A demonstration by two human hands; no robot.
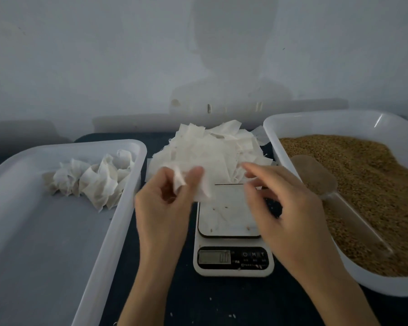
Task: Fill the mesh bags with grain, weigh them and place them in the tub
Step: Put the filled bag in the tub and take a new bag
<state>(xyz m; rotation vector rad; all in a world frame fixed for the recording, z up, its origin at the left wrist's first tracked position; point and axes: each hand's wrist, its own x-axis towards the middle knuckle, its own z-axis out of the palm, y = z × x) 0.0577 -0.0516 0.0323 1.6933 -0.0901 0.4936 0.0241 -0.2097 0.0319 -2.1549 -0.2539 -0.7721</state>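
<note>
Left hand (165, 203) pinching a thin white empty mesh bag (199, 187) above the white digital scale (231, 234), right hand (285, 203) blurred, fingers loosely spread beside the bag's right edge, grasp unclear, white plastic tubs flanking closely, left tub (33, 231) holding filled bags, right tub (316, 123) holding brown grain.

You are working between two smooth, faintly glossy white plastic tubs: the left tub (57, 231) is holding crumpled matt mesh bags (92, 180), the right tub (327, 123) coarse, granular brown grain (363, 184). The scale (231, 250) is showing smooth white plastic on the dark matt worktop (174, 290).
</note>
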